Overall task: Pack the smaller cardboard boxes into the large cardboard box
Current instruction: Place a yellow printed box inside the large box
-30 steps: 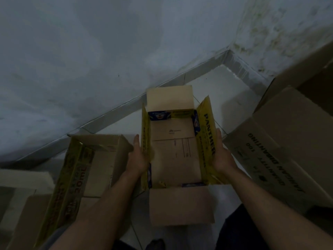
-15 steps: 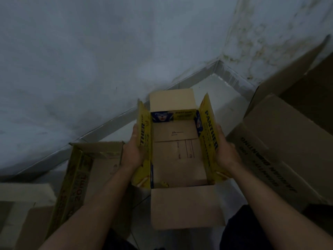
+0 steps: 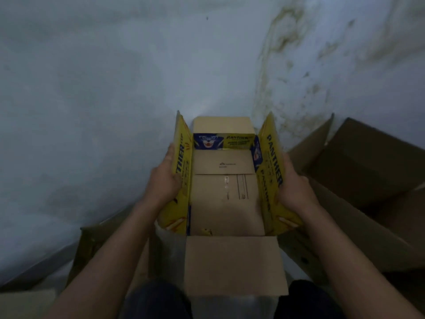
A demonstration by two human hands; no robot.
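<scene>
A small yellow Panther cardboard box point(image 3: 226, 194) is held up in front of me, its top flaps open and its inside empty. My left hand point(image 3: 164, 178) grips its left yellow flap and side. My right hand point(image 3: 293, 187) grips its right side. The near brown flap hangs toward me over my lap. The large brown cardboard box point(image 3: 358, 180) stands open to the right, close beside my right hand, with its near wall below my right forearm.
Another open small box point(image 3: 92, 247) lies low on the left behind my left forearm. A stained white wall point(image 3: 138, 77) fills the background, meeting a corner at the right. My dark trousers point(image 3: 156, 300) are at the bottom.
I have lifted the yellow box off the floor, up and closer to me. The view has swung right, so the large box now sits nearer my right hand.
</scene>
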